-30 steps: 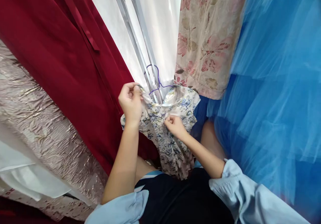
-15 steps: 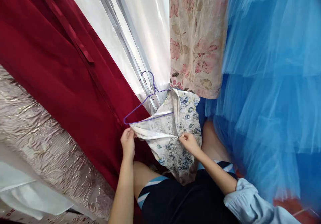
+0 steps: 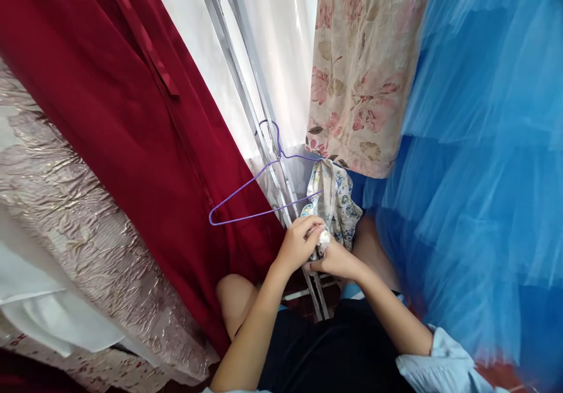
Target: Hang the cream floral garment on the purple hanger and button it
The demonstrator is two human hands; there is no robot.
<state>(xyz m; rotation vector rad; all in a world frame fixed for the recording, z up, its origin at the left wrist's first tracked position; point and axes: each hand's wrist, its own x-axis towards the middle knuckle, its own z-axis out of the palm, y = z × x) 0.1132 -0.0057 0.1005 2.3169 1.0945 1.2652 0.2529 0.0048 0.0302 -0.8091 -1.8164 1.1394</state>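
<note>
A white garment with a blue floral print [image 3: 345, 205] hangs from the right arm of a purple wire hanger [image 3: 246, 185]. The hanger's left arm is bare. My left hand [image 3: 300, 240] is closed on a bunched part of the garment, just below the hanger's bottom bar. Right beside it, my right hand [image 3: 336, 259] is closed around the same gathered cloth from below. Some of the cloth shows between the two hands; the rest of the bunch is hidden by the fingers.
Behind the hanger runs a slanting metal rack post [image 3: 237, 82] against white cloth [image 3: 285, 47]. A dark red curtain-like cloth [image 3: 132, 117] and shiny embossed fabric [image 3: 88, 223] hang on the left. Pink-flowered cloth [image 3: 360, 82] and blue tulle [image 3: 479, 146] hang on the right.
My left hand has moved right to meet my right hand. The garment has come off the hanger's left arm and is now bunched between both hands.
</note>
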